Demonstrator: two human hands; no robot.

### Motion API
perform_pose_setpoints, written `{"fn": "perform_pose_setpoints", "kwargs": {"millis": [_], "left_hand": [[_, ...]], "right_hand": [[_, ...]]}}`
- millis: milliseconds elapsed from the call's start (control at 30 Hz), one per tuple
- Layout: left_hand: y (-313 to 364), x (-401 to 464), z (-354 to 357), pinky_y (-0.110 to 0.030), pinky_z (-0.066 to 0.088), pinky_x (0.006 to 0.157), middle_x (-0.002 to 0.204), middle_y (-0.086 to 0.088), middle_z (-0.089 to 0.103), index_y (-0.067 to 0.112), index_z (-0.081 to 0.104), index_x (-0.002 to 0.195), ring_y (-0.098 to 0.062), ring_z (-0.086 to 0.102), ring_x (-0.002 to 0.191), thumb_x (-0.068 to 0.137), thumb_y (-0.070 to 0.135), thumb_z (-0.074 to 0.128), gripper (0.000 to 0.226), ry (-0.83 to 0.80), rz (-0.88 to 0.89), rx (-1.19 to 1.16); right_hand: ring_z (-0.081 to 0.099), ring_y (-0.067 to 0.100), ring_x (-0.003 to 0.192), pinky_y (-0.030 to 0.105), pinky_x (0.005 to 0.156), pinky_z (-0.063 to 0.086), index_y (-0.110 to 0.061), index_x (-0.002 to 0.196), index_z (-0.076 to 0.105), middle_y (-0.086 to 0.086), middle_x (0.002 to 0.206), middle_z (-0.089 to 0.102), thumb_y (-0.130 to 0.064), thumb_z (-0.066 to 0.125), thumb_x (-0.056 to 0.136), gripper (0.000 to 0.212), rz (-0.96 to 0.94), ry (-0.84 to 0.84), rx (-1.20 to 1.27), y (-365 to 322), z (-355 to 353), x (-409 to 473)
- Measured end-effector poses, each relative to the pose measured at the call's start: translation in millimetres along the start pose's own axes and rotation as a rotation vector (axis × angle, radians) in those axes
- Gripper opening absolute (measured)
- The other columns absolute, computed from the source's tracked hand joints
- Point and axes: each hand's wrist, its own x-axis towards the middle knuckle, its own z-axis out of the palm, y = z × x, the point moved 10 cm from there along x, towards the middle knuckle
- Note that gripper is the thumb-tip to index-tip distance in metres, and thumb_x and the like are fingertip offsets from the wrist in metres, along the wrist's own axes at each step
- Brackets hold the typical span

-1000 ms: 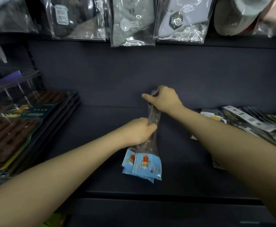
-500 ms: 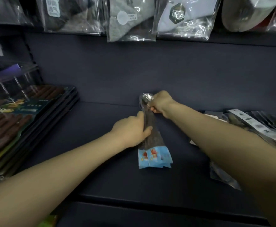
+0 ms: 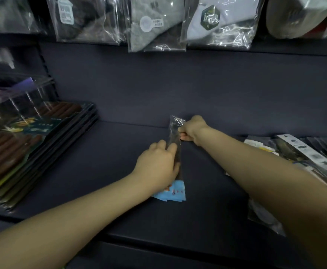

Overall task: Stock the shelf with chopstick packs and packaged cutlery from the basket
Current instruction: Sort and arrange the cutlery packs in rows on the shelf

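Both hands on one chopstick pack, mid-shelf.

From the left: flat boxed brown chopstick sets (image 3: 32,140) are stacked on the dark shelf (image 3: 100,171). Your left hand (image 3: 156,167) grasps the clear plastic chopstick pack with blue card end (image 3: 175,193) at its middle; your right hand (image 3: 192,131) pinches its far end. Clear-wrapped cutlery packs (image 3: 304,154) lie rightmost.

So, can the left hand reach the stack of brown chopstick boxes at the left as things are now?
Probably yes, once it lets go. The left hand now holds the chopstick packs, but the shelf between it and the chopstick boxes is bare.
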Motion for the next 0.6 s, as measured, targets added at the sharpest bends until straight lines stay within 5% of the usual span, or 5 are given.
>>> {"fn": "perform_pose_setpoints", "kwargs": {"millis": [200, 300, 367, 467, 600], "left_hand": [[-6, 8, -9, -0.036, 0.046, 0.068, 0.112, -0.014, 0.051, 0.007, 0.048, 0.12, -0.033, 0.058, 0.094, 0.088, 0.026, 0.054, 0.038, 0.033, -0.071, -0.075], [-4, 10, -9, -0.034, 0.046, 0.067, 0.111, -0.014, 0.052, 0.008, 0.049, 0.12, -0.033, 0.059, 0.092, 0.088, 0.023, 0.054, 0.036, 0.019, -0.052, -0.076], [-6, 12, -8, -0.037, 0.047, 0.07, 0.112, -0.014, 0.052, 0.011, 0.048, 0.121, -0.034, 0.058, 0.095, 0.087, 0.026, 0.053, 0.038, -0.006, -0.05, -0.074], [-8, 15, -16, -0.041, 0.046, 0.083, 0.126, -0.013, 0.046, 0.013, 0.04, 0.129, -0.035, 0.048, 0.113, 0.087, 0.034, 0.05, 0.048, 0.012, -0.013, -0.028], [24, 14, -34, -0.037, 0.039, 0.099, 0.136, -0.005, 0.043, 0.015, 0.046, 0.131, -0.027, 0.038, 0.124, 0.088, 0.032, 0.051, 0.046, 0.119, 0.204, -0.172]], "right_hand": [[0.059, 0.021, 0.05, 0.035, 0.063, 0.058, -0.008, 0.056, 0.044, 0.01, 0.059, 0.053, -0.004, 0.063, 0.081, 0.032, -0.182, 0.056, -0.209, -11, -14, -12], [0.067, 0.034, 0.069, 0.045, 0.077, 0.057, 0.005, 0.075, 0.061, 0.022, 0.076, 0.067, -0.013, 0.06, 0.084, 0.02, -0.33, 0.037, -0.437, -27, -22, -35], [0.065, 0.03, 0.084, 0.037, 0.088, 0.051, 0.001, 0.092, 0.067, 0.017, 0.09, 0.07, -0.013, 0.057, 0.086, 0.018, -0.459, 0.01, -0.621, -38, -31, -58], [0.063, 0.023, 0.102, 0.02, 0.084, 0.038, -0.007, 0.104, 0.067, 0.007, 0.109, 0.07, -0.006, 0.052, 0.089, 0.021, -0.662, -0.01, -0.903, -45, -57, -103], [0.061, 0.014, 0.105, 0.012, 0.086, 0.037, -0.012, 0.105, 0.07, -0.005, 0.109, 0.066, 0.01, 0.05, 0.083, 0.036, -0.624, -0.119, -0.999, -1, -110, -144]]}}
